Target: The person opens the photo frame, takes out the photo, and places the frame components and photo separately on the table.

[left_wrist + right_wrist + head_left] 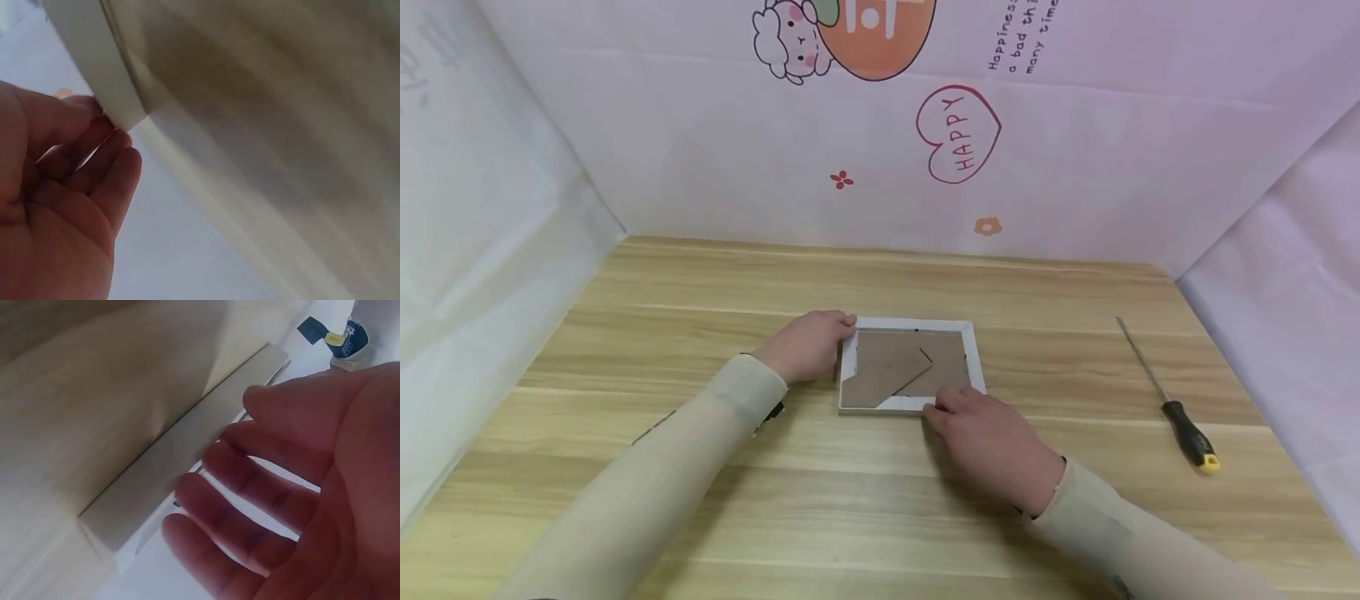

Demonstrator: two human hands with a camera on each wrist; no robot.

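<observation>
A white picture frame [976, 358] lies flat on the wooden table with its back up. Inside its rim sits a brown backing board [891, 354]; a brown flap [865, 392] reaches over the rim at the near left corner. At the far left corner my left hand [808, 346] grips the frame, thumb and fingertips meeting at the corner in the left wrist view. My right hand [992, 442] rests its fingertips on the near edge toward the right. In the right wrist view its fingers [219, 512] are nearly straight and spread along that edge.
A screwdriver [1183, 429] with a black and yellow handle lies on the right of the table [760, 517], its shaft pointing away. White printed cloth [880, 150] hangs behind the table, and white sheets stand at both sides.
</observation>
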